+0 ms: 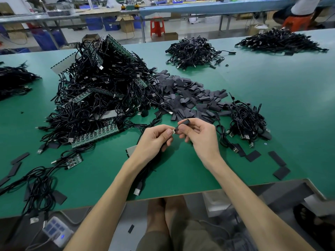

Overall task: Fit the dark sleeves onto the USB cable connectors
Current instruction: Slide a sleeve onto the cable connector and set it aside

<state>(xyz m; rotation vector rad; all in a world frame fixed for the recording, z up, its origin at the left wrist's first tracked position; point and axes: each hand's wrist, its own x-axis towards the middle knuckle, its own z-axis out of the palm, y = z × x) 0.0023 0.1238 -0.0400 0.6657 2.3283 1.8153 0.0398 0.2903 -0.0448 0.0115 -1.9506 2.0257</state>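
Now: left grip, near side of the sleeve heap, pinches a connector between thumb and forefinger, metal tip pointing right. Sleeve, same side of the heap, sits just beside that tip; contact not resolved. Right grip pinches the sleeve, mouth toward the connector. Step judged: starting the sleeve on. To do well: squeeze the sleeve's edges so the flat mouth opens, square it to the tip, push straight.
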